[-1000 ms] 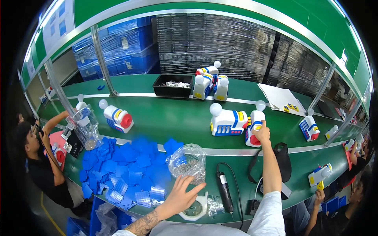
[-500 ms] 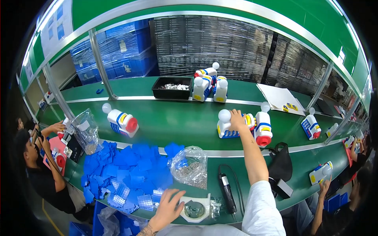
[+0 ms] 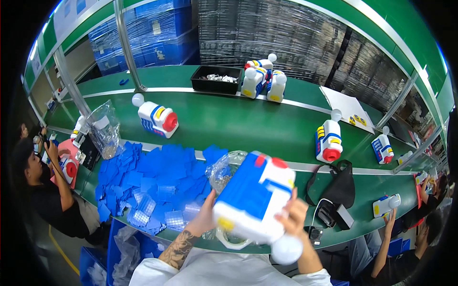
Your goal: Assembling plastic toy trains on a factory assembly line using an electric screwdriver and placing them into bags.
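So the person's got a chunky white-and-blue toy (image 3: 253,193) tilted up over the near part of the table (image 3: 367,187), its white ball (image 3: 286,249) at the near right end. The right hand (image 3: 296,220) has its fingers clamped on the toy's right side. The left hand (image 3: 204,220) is at the left side, fingers mostly hidden, so can't tell if they're gripping. Loose blue sheets (image 3: 162,167) lie just left.
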A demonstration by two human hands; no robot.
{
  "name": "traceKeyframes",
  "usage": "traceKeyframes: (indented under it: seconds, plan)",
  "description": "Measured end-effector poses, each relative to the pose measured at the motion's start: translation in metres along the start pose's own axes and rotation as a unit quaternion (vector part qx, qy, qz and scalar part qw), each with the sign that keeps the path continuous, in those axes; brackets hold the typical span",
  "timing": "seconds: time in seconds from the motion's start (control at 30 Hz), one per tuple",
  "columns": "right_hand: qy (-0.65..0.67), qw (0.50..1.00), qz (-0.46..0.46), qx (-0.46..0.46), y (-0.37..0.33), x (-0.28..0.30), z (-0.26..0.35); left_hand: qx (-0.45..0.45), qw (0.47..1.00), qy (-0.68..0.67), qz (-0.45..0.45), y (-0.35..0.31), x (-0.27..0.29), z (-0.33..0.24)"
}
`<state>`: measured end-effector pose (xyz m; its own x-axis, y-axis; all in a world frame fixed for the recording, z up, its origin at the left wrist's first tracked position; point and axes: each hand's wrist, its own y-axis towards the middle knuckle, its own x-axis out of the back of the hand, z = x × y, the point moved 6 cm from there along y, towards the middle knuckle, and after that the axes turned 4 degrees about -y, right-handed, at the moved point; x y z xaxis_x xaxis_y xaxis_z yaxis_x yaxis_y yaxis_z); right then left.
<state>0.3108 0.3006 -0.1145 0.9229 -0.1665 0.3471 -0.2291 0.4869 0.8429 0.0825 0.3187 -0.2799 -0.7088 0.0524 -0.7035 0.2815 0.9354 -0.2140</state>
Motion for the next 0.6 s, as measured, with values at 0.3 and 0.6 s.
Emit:
traceKeyframes:
  seconds: [0.3,0.6]
  plan:
    - [0.505,0.743,-0.012,-0.44,-0.065,-0.037,0.032,0.036,0.998,0.023,-0.044,-0.063,-0.035,-0.046]
    - [0.429,0.697,0.088,-0.569,-0.116,-0.076,0.021,-0.088,0.913,0.399,0.012,-0.058,-0.095,-0.068]
